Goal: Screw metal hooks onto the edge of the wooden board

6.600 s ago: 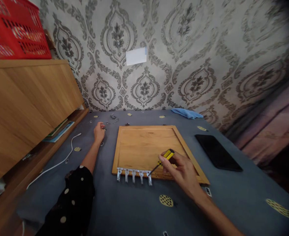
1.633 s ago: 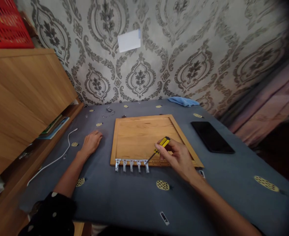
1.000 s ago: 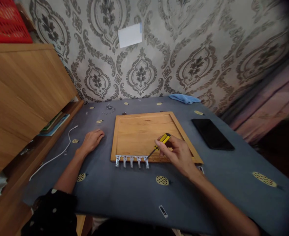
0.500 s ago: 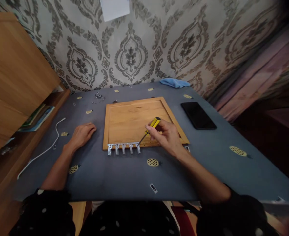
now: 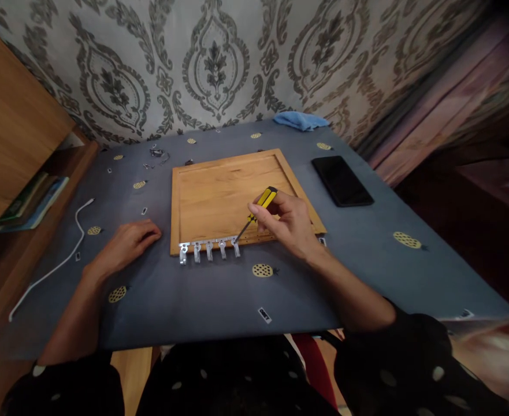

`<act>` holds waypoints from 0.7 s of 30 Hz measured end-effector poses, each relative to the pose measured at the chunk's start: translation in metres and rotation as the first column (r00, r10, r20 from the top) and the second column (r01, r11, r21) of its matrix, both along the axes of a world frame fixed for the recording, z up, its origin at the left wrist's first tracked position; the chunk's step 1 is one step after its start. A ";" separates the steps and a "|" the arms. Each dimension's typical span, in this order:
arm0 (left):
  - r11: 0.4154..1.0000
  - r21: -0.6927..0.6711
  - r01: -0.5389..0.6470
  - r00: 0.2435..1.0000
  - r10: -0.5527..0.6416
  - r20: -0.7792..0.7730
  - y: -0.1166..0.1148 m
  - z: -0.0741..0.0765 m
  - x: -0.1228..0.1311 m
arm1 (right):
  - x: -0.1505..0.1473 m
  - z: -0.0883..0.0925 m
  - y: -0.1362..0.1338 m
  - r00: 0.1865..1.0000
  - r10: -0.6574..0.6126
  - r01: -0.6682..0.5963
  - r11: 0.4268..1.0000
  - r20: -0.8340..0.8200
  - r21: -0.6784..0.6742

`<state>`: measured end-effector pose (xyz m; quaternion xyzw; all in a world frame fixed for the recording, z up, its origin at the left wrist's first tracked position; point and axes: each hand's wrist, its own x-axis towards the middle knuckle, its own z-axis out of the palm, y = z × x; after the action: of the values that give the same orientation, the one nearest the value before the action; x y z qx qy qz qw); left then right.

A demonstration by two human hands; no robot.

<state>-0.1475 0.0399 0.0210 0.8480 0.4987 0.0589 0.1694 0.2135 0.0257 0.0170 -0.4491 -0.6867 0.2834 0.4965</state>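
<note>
My right hand (image 5: 292, 222) is closed around the yellow and black handle of a screwdriver (image 5: 266, 198). The blade slants down to the left, its tip at the rightmost of several metal hooks (image 5: 223, 249) on a metal strip. This strip lies along the near edge of a framed wooden board (image 5: 219, 199), with the hooks hanging over that edge. Small dark holes show in the board's frame to the right of the strip. Left of the board, my left hand (image 5: 128, 242) rests on the table, fingers curled together and nothing visible in them.
A black phone (image 5: 342, 181) lies right of the board on the grey-blue tablecloth (image 5: 202, 306). Behind it is a blue cloth (image 5: 301, 121) by the wall. Small metal pieces (image 5: 159, 155) lie at the back left. A white cable (image 5: 66, 261) runs along the left side, beside a wooden shelf.
The view has shifted, so everything sits slightly higher and further left. The screwdriver tip stays at the rightmost hook, and my left hand still rests on the table.
</note>
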 end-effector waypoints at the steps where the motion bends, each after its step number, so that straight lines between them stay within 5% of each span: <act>1: 1.000 -0.001 0.007 1.000 -0.007 0.003 -0.003 0.001 0.001 | 0.000 0.000 0.000 1.000 -0.003 0.003 1.000 0.002 -0.001; 21: 0.977 -0.020 0.214 0.976 -0.215 -0.033 -0.057 0.007 0.027 | 0.000 0.000 0.000 0.999 -0.014 0.012 0.998 -0.039 -0.055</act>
<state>-0.1209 -0.0167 0.0281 0.8965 0.4075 0.0213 0.1727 0.2135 0.0253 0.0172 -0.4611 -0.6659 0.3076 0.4993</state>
